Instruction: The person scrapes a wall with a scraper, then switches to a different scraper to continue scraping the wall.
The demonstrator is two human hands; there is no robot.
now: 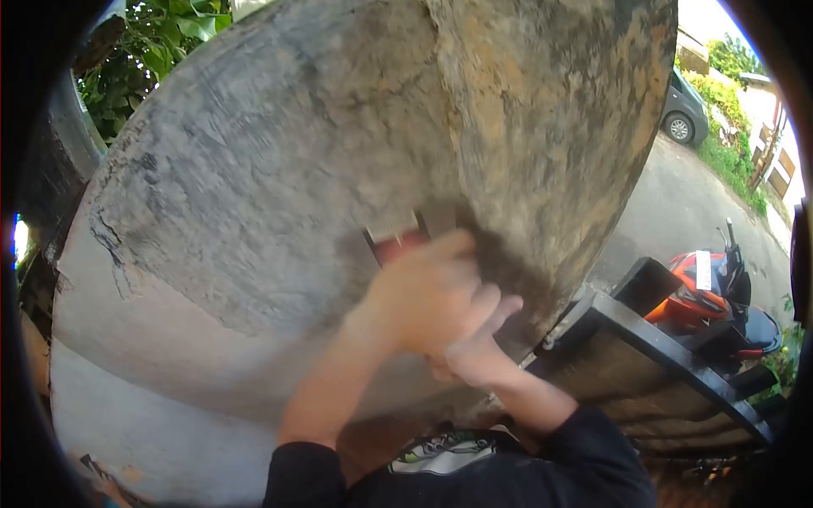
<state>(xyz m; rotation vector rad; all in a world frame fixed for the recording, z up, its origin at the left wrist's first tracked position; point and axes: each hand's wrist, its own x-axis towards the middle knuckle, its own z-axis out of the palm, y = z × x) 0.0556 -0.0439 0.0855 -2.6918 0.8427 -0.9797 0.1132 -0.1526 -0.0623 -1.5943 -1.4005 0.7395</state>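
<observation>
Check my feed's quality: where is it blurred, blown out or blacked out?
Head view, middle: left hand, right hand and red-and-black thing smeared, probably by motion; head view, upper right: sky washed out; head view, corners: blacked out; head view, by the hands: dark patch on the wall, shadow or stain unclear.

I'm seeing the wall (254, 169) wearing mottled grey mid-frame, blotching into ochre at upper right and paling at lower left. The hand-held tool (398, 246) is showing red, the shirt (542, 478) black below, the motorbike (688, 275) orange and black at right.
</observation>
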